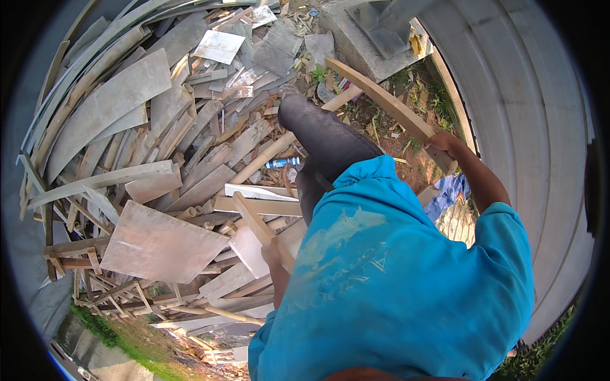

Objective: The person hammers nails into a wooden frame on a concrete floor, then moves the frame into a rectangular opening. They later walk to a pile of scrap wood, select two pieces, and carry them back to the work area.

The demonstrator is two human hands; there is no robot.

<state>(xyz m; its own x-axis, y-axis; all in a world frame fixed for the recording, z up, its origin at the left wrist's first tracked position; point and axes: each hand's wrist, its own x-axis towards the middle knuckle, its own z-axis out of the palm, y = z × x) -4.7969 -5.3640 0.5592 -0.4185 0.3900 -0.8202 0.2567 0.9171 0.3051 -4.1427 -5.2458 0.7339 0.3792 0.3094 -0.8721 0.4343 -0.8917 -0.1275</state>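
My right hand is closed around a long wooden beam, near its lower end. The beam slants up and left toward a concrete footing. On the other side of my body, my left hand grips a shorter wooden plank, which points up and left over the scrap wood. My blue shirt hides part of that plank's lower end. My bent leg in dark trousers lies between the two pieces. A round pole passes behind the leg, across the pile.
Loose boards and plywood sheets are heaped across the left side. A concrete footing with a metal base is at the top. A ribbed metal wall curves along the right. A blue tube lies among the wood beside my leg.
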